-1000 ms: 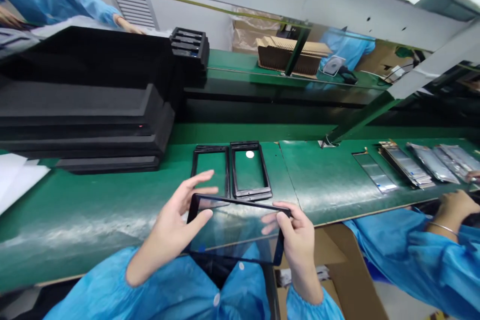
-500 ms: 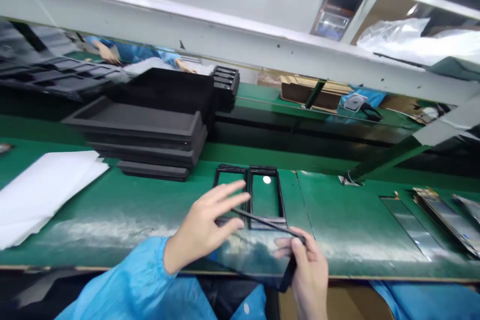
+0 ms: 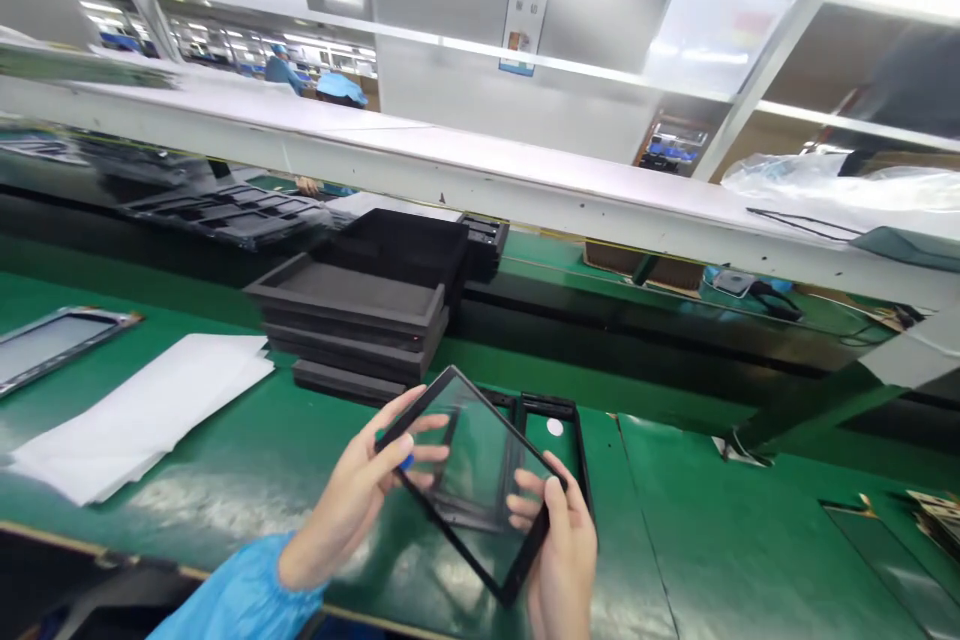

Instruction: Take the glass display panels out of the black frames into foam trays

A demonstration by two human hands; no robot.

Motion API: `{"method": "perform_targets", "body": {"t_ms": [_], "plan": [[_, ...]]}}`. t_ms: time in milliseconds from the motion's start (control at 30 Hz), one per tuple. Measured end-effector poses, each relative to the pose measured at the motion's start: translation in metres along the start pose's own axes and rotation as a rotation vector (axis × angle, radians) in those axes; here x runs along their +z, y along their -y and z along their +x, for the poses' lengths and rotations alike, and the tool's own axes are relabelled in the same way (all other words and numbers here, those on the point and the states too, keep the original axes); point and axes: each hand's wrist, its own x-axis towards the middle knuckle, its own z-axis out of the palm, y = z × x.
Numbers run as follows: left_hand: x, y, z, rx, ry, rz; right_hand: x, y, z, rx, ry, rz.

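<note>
Between my hands a clear glass panel with a black border (image 3: 480, 455) is held up at a slant, one corner pointing away from me. My left hand (image 3: 367, 480) grips its left corner, thumb on the near face and fingers showing through the glass. A small blue spot shows by that thumb. On the opposite corner, my right hand (image 3: 559, 530) is closed the same way. Behind the panel, two black rectangular frames lie side by side on the green bench; the right frame (image 3: 581, 450) shows partly, with a white round sticker (image 3: 554, 427) inside it.
Stacked black trays (image 3: 352, 310) stand at the back left. White sheets (image 3: 150, 410) lie left of them, beside another bordered panel (image 3: 56, 345). A thin glass piece (image 3: 892, 555) lies at the right. A white shelf beam (image 3: 525, 180) crosses above the bench.
My left hand, open near the panel before, has closed on its left corner. The panel has been raised and turned to face me. The view has tilted up and left.
</note>
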Motion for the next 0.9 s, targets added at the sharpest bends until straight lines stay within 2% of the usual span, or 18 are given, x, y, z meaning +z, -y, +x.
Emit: {"method": "perform_targets", "body": {"t_ms": [100, 200, 333, 400, 467, 533, 633, 733, 833, 867, 900], "plan": [[-0.019, -0.022, 0.007, 0.012, -0.040, 0.151, -0.003, 0.009, -0.001, -0.020, 0.053, -0.052], [-0.042, -0.063, 0.027, 0.130, -0.177, 0.171, -0.013, 0.018, -0.003, -0.069, 0.092, -0.090], [-0.076, -0.142, 0.083, 0.428, -0.385, 0.333, -0.040, 0.021, 0.002, -0.056, 0.036, -0.097], [-0.091, -0.176, 0.118, 0.441, -0.389, 0.398, -0.054, 0.016, 0.005, -0.040, 0.002, -0.082], [-0.102, -0.198, 0.151, 0.435, -0.414, 0.479, -0.066, 0.010, 0.007, -0.041, -0.020, -0.075], [-0.109, -0.208, 0.176, 0.442, -0.462, 0.618, -0.075, 0.003, 0.007, -0.049, -0.035, -0.088], [-0.110, -0.208, 0.192, 0.507, -0.539, 0.841, -0.094, -0.004, 0.004, -0.065, -0.068, -0.139], [-0.091, -0.190, 0.181, 0.658, -0.532, 1.044, -0.130, -0.006, 0.005, -0.097, -0.133, -0.228], [-0.055, -0.140, 0.153, 0.801, -0.373, 1.198, -0.182, 0.004, 0.020, -0.192, -0.243, -0.463], [-0.043, -0.116, 0.144, 0.822, -0.272, 1.232, -0.200, 0.011, 0.030, -0.243, -0.296, -0.584], [-0.031, -0.090, 0.138, 0.859, -0.138, 1.294, -0.218, 0.021, 0.042, -0.324, -0.402, -0.737]]}}
